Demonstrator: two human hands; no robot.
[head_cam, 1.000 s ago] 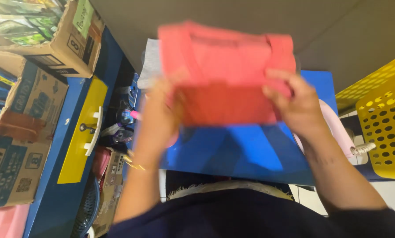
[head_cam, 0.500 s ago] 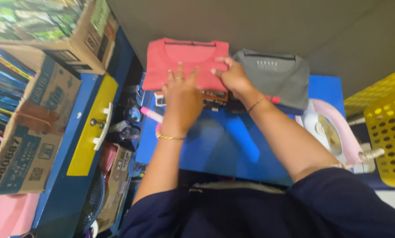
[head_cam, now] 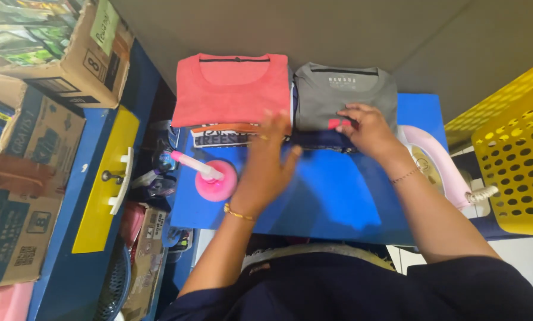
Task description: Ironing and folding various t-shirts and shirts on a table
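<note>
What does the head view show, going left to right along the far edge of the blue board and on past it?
Cardboard box → folded coral-red shirt → folded grey shirt, with the right hand resting on it → pink iron → yellow perforated basket.

You're at a small ironing or laundry station: folded shirts stacked on a blue padded counter, a pink iron at its edge, a spray bottle, a yellow basket and stock cartons alongside.
</note>
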